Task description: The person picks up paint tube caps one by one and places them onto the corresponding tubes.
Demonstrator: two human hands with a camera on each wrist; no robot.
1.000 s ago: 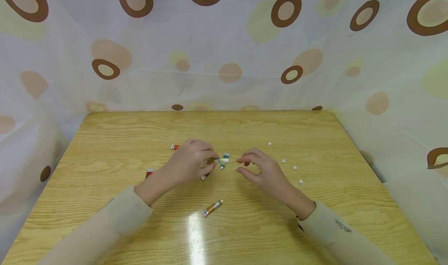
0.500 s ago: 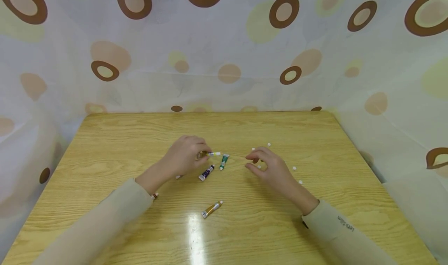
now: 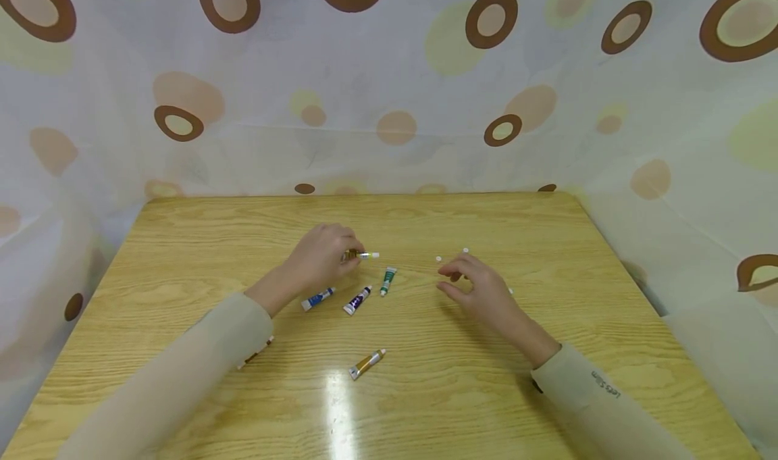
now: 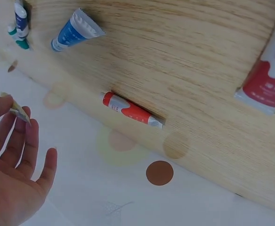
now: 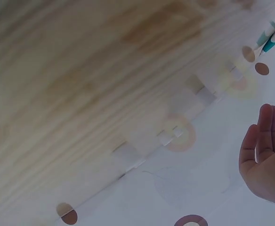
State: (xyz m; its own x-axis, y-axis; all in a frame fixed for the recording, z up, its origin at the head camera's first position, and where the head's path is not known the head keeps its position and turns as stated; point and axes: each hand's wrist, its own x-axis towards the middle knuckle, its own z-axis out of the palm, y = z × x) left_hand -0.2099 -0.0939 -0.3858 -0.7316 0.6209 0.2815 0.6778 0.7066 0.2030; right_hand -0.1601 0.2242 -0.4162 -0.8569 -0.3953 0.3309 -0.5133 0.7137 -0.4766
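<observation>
My left hand [image 3: 322, 257] pinches a small yellow paint tube [image 3: 367, 254] just above the table, its white tip pointing right. The same yellow tube [image 4: 19, 113] shows between thumb and fingertips in the left wrist view. To the right, my right hand [image 3: 486, 298] hovers with thumb and index finger apart and nothing visible between them. Small white pieces, seemingly caps [image 3: 438, 259], lie beyond its fingers. A green paint tube [image 3: 387, 282], a purple one [image 3: 357, 300] and a blue one [image 3: 318, 299] lie below the held tube.
A gold-brown tube [image 3: 367, 364] lies nearer the front, and a brown one [image 3: 255, 352] is partly behind the left sleeve. An orange-red tube [image 4: 133, 111] and a larger-looking red tube [image 4: 269, 66] appear in the left wrist view. Patterned cloth surrounds the wooden table [image 3: 462, 406].
My left hand has moved up and slightly left with the yellow tube, uncovering the blue and purple tubes. My right hand has drawn away to the right.
</observation>
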